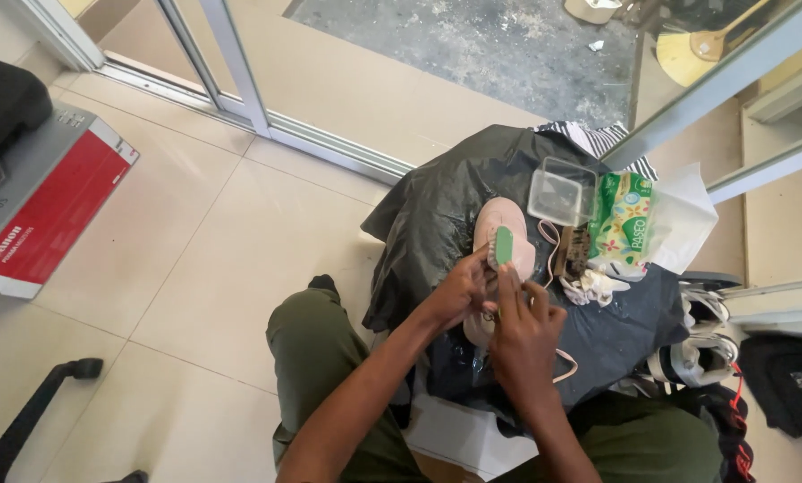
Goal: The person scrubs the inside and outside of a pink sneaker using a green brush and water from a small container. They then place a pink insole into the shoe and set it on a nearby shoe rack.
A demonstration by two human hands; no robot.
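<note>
A pink shoe [506,234] lies on a black plastic sheet [437,206] spread over the person's lap and the floor just ahead of the knees. The left hand [461,292] grips the shoe from its left side, fingers curled around its edge. The right hand [524,331] is closed around a green brush [504,245], whose head rests on the shoe's upper. Pale laces [551,240] trail off the shoe to the right.

Just beside the shoe on the sheet stand a clear plastic tub [562,192], a dark brush [576,249] and a green tissue pack [623,224]; a crumpled white cloth [592,287] lies below them. White sneakers [700,340] sit further right, near a black bag [790,385]. On the tiled floor, well apart to the left, is a red and grey box [48,210].
</note>
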